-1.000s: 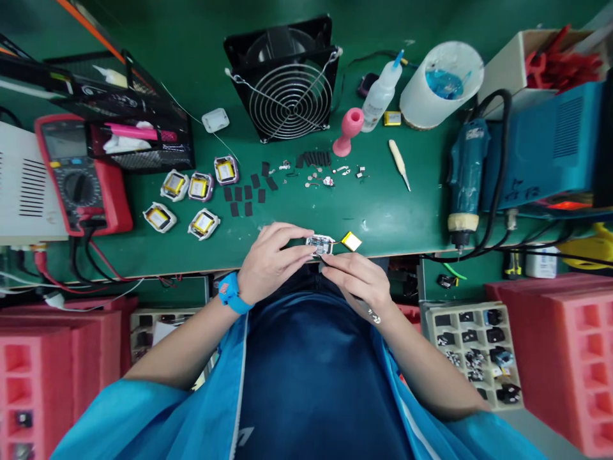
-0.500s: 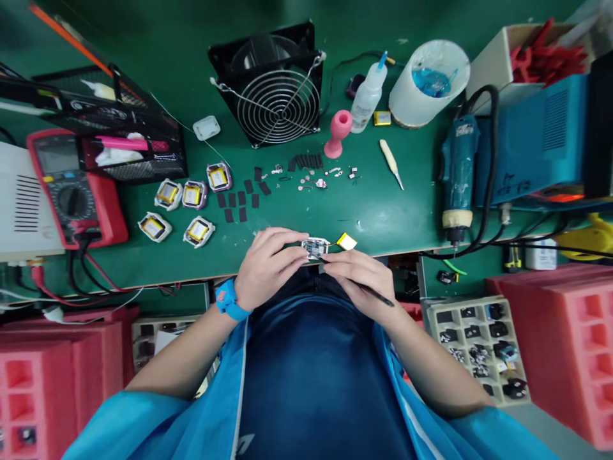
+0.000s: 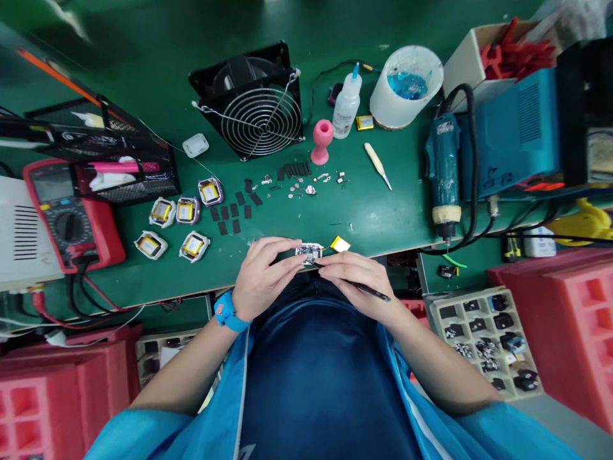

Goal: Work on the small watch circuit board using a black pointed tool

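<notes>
Landmark: the black fan (image 3: 253, 102), standing at the back of the green bench (image 3: 383, 217).

Hands, both at the near bench edge, straight toward the person from the fan:
- Left hand (image 3: 261, 278), blue wristband (image 3: 226, 312) on the wrist. Fingers pinched closed on one small circuit board (image 3: 309, 251), holding it from its left side.
- Right hand (image 3: 361, 281), fingers closed around one thin dark tool (image 3: 366, 290), held like a pen. Tool tip meets the board's near right edge; its tail sticks out past the hand to the right.
- One small yellow battery (image 3: 340, 244) lies on the bench just right of the board, joined to it by short wires.

Counts, placed from the fan:
- Five white-cased units with yellow batteries (image 3: 178, 220), near-left of the fan, in two rows: three behind, two in front.
- Seven or so small black pads (image 3: 234, 211), just near of the fan, right of the units; exact count hard to read.
- One scatter of tiny metal parts (image 3: 306, 185), near-right of the fan; too small to count.
- One pink stand (image 3: 322, 140), just right of the fan.
- One white squeeze bottle (image 3: 347, 105) with blue nozzle, right of the pink stand.
- One white tub (image 3: 405, 86) holding blue liquid, further right.
- One pale-handled pick (image 3: 377, 165), near-right of the pink stand.
- One blue electric screwdriver (image 3: 443, 169), well right of the fan.
- One red multimeter (image 3: 64, 214), well left of the fan.
- One small white cover (image 3: 195, 145), just left of the fan.
</notes>
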Motion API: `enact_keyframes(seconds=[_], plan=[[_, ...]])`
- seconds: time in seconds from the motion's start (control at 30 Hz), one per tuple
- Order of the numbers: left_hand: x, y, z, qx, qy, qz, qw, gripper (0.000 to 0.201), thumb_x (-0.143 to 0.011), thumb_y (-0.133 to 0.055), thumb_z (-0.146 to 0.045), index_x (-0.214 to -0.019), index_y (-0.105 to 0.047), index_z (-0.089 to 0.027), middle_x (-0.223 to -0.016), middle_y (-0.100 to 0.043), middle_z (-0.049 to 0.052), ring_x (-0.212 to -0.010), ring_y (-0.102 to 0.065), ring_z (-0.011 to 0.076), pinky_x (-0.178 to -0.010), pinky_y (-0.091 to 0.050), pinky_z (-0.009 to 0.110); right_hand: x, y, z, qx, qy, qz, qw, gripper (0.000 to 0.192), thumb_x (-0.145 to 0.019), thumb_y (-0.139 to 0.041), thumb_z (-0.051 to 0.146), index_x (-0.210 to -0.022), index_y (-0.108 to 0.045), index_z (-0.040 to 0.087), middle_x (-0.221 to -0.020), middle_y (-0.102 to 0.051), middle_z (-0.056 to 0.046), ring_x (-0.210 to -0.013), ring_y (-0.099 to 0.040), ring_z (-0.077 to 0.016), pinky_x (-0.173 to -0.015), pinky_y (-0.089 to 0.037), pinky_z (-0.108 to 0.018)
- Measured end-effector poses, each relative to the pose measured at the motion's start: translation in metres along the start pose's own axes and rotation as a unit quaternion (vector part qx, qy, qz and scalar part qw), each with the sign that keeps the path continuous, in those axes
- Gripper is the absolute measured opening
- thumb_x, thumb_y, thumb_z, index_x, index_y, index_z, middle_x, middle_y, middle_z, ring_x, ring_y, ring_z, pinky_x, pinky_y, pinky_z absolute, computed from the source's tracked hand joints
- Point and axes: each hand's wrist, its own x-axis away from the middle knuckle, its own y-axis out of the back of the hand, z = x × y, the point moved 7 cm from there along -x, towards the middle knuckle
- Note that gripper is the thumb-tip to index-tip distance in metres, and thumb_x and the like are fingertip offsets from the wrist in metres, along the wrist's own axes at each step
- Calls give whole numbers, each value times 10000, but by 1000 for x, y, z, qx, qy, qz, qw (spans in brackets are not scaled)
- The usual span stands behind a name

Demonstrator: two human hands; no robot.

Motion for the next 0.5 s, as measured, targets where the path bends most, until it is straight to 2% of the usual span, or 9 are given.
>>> enact_keyframes(seconds=[0.27,0.5], plan=[[1,-1,1,10,3,2,1000,231,-932,-725,-139,-1148,-691,-215,-1204,-719,106,-1104,-643,263,-893,-558,435,-1,-1,2,19,15,13,1000,217,-976,-619,71,-1126,-724,187,-1146,-776,-106,-1053,-745,-189,-912,-626,-347],[1,-1,0,9,0,-5,1000,250,-922,-739,-141,-1154,-692,-222,-1206,-718,99,-1105,-645,263,-895,-565,435,3,-6,6,74,81,4,994,203,-970,-634,91,-1127,-728,178,-1135,-781,-145,-967,-757,-214,-815,-651,-378]])
